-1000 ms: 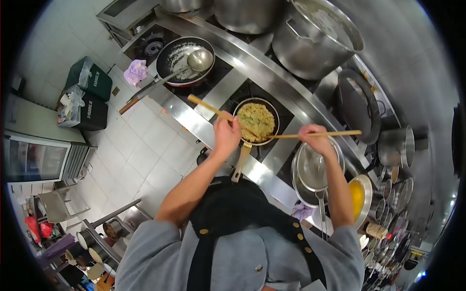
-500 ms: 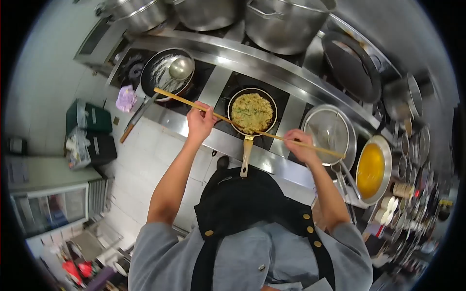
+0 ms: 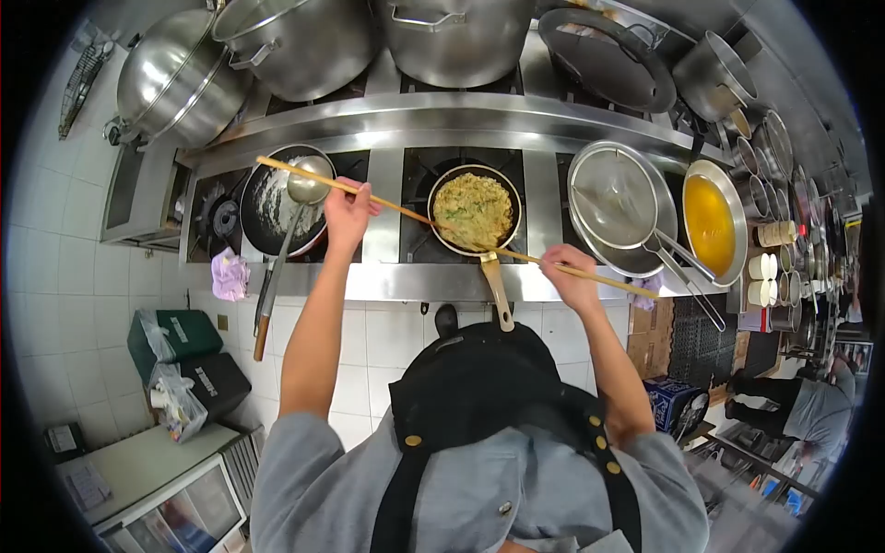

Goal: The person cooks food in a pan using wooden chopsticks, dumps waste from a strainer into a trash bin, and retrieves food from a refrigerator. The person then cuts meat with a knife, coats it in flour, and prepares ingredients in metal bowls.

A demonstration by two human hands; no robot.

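A small frying pan point(image 3: 498, 293) stands on the middle burner, holding a flat, yellow-green egg-like mixture point(image 3: 475, 201). My left hand point(image 3: 347, 217), left of the pan, is closed around a long wooden chopstick point(image 3: 293, 170) whose far end reaches the mixture's lower left edge. To the right of the pan's handle, my right hand point(image 3: 569, 276) grips a second long chopstick point(image 3: 518, 255). That one's tip meets the mixture at the pan's near edge. Both hands are above the stove's front edge.
Left of my left hand, a dark pan point(image 3: 261, 217) holds a ladle point(image 3: 310, 181). A mesh strainer point(image 3: 611, 198) rests over a metal bowl at right, beside a pan of yellow liquid point(image 3: 712, 221). Large pots point(image 3: 452, 51) line the back. A person point(image 3: 816, 410) stands far right.
My view has turned, so the stove now runs level across it. My left hand sits farther left of the pan. Both hands still grip their chopsticks, with the tips at the mixture.
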